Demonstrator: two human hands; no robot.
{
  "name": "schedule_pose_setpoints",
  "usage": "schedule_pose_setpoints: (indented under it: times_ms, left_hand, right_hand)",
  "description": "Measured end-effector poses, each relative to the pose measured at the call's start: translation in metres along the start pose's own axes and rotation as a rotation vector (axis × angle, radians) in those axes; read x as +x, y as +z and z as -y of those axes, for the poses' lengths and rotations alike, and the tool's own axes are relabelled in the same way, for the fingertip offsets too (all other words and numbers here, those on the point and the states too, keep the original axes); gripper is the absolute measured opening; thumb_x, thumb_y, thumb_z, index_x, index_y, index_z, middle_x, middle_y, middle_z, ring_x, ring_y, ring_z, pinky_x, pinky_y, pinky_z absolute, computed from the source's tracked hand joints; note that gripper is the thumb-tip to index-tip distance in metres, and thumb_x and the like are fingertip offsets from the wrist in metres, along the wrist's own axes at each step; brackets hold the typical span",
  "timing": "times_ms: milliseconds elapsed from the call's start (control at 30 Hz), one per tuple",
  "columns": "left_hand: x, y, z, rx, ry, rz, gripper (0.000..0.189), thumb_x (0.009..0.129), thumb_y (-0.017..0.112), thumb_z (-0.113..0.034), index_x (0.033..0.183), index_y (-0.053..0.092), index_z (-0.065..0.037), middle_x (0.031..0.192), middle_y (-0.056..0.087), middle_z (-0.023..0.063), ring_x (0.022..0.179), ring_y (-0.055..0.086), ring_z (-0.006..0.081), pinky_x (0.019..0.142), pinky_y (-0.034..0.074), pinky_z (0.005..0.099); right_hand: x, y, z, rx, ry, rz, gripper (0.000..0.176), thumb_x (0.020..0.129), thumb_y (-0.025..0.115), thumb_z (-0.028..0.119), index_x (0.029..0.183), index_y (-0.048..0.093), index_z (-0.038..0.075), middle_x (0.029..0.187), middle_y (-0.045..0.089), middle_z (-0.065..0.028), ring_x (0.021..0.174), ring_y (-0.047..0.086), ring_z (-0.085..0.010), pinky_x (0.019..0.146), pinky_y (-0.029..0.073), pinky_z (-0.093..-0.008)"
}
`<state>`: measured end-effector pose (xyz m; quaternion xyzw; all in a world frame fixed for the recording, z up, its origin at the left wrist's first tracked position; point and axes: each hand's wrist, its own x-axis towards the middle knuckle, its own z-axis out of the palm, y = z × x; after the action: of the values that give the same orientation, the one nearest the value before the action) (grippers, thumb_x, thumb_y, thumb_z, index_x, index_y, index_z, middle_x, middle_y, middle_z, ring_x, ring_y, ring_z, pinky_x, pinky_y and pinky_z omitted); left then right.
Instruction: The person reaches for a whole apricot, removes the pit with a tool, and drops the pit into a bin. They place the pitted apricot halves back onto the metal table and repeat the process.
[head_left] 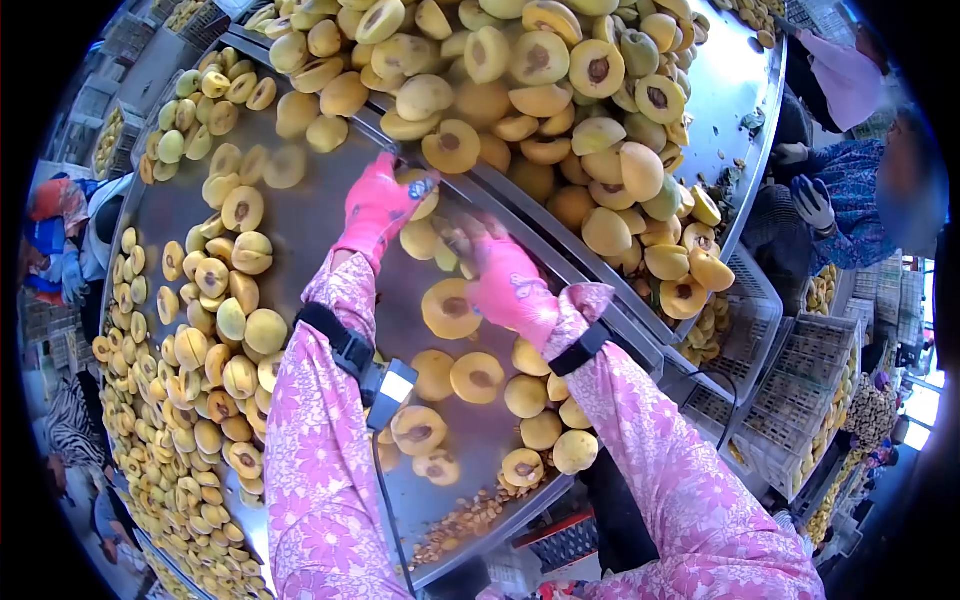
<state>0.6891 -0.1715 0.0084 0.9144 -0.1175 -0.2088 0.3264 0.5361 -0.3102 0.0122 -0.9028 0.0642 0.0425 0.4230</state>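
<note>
My left hand (380, 212), in a pink glove, has its fingers curled on a yellow peach half (424, 205) beside the metal divider (570, 250). My right hand (508, 283), also pink-gloved, reaches in from the right. Its fingertips are smeared by motion over peach pieces, and I cannot make out what they hold. A peach half (450, 308) lies cut side up just below the right hand. More halves (477, 378) are spread on the metal table (330, 200) between my forearms.
A large heap of peach halves (540, 60) lies beyond the divider. Many more halves (200, 350) cover the table's left side. Small pits (465, 525) gather at the near edge. Plastic crates (800, 380) stand at right. A co-worker's gloved hand (812, 203) is at far right.
</note>
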Motion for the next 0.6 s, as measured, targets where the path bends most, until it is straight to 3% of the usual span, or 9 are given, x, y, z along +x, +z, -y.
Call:
schedule_pose_setpoints:
  times_ms: [67,100,133,267,333,500,533,567,600]
  left_hand:
    - [-0.001,0.012,0.002,0.064,-0.026,-0.058,0.065,0.073,0.07,-0.047,0.121,0.05,-0.007,0.122,0.055,0.0151,0.114,0.052,0.031,0.094,0.042,0.0368]
    - [-0.011,0.017,-0.006,0.515,0.001,0.014,0.063,0.073,0.069,-0.046,0.121,0.05,-0.01,0.12,0.055,0.0106,0.114,0.05,0.0303,0.093,0.041,0.0406]
    - [-0.024,0.022,-0.007,0.694,0.079,0.044,0.063,0.071,0.068,-0.045,0.122,0.051,-0.013,0.122,0.054,0.0071,0.116,0.048,0.0276,0.095,0.038,0.0458]
    - [-0.066,0.017,0.039,0.589,0.197,-0.058,0.056,0.07,0.069,-0.04,0.12,0.054,-0.021,0.119,0.054,0.0046,0.112,0.049,0.0262,0.095,0.033,0.0526]
    - [-0.105,0.0,0.073,0.512,0.152,0.032,0.058,0.068,0.071,-0.037,0.121,0.054,-0.021,0.117,0.054,0.0055,0.111,0.049,0.0269,0.096,0.033,0.0484]
    - [-0.227,-0.026,0.13,0.468,0.154,0.052,0.055,0.067,0.072,-0.027,0.117,0.055,-0.012,0.111,0.055,0.0127,0.107,0.049,0.0312,0.094,0.038,0.0415]
    - [-0.252,-0.028,0.137,0.504,0.171,0.067,0.054,0.068,0.073,-0.024,0.116,0.055,-0.009,0.108,0.055,0.0147,0.104,0.05,0.0335,0.091,0.041,0.0406]
    - [-0.278,-0.03,0.148,0.474,0.116,0.111,0.051,0.068,0.072,-0.022,0.115,0.056,-0.009,0.109,0.055,0.0143,0.104,0.051,0.0328,0.091,0.042,0.0398]
    - [-0.299,-0.034,0.157,0.445,0.058,0.152,0.049,0.069,0.072,-0.019,0.114,0.057,-0.01,0.11,0.056,0.0139,0.104,0.052,0.0322,0.091,0.042,0.039]
  right_hand:
    - [0.002,0.0,0.017,0.061,0.231,0.132,0.06,0.066,0.065,0.007,0.122,0.047,0.009,0.116,0.052,-0.0191,0.104,0.053,-0.038,0.087,0.045,-0.0405]
    - [-0.002,0.008,0.017,0.022,0.174,0.118,0.061,0.064,0.067,0.01,0.122,0.046,0.009,0.114,0.052,-0.0198,0.104,0.052,-0.0387,0.087,0.045,-0.0412]
    - [-0.005,0.027,0.016,0.105,0.099,0.03,0.061,0.062,0.064,0.007,0.12,0.045,0.003,0.109,0.053,-0.0227,0.102,0.051,-0.0408,0.087,0.043,-0.0443]
    - [-0.035,0.062,0.037,0.104,0.085,0.059,0.059,0.063,0.061,0.008,0.12,0.046,0.005,0.111,0.053,-0.0201,0.105,0.05,-0.039,0.088,0.044,-0.0424]
    - [-0.055,0.075,0.062,0.143,0.079,0.258,0.062,0.062,0.061,0.007,0.122,0.045,0.006,0.119,0.049,-0.0183,0.112,0.047,-0.0372,0.09,0.043,-0.0432]
    - [-0.141,0.16,0.096,0.074,-0.009,0.416,0.068,0.065,0.063,0.01,0.13,0.04,0.004,0.127,0.042,-0.0183,0.123,0.039,-0.0353,0.092,0.036,-0.0534]
    - [-0.159,0.17,0.096,0.12,-0.072,0.472,0.066,0.066,0.063,0.011,0.128,0.042,0.006,0.127,0.042,-0.017,0.122,0.039,-0.0339,0.089,0.038,-0.0529]
    - [-0.156,0.145,0.104,0.218,-0.07,0.724,0.061,0.067,0.063,0.011,0.125,0.046,0.007,0.123,0.046,-0.0169,0.117,0.044,-0.0332,0.086,0.042,-0.0479]
    - [-0.173,0.16,0.101,0.288,-0.059,0.74,0.058,0.068,0.062,0.01,0.124,0.048,0.007,0.118,0.049,-0.017,0.112,0.048,-0.0327,0.085,0.044,-0.044]
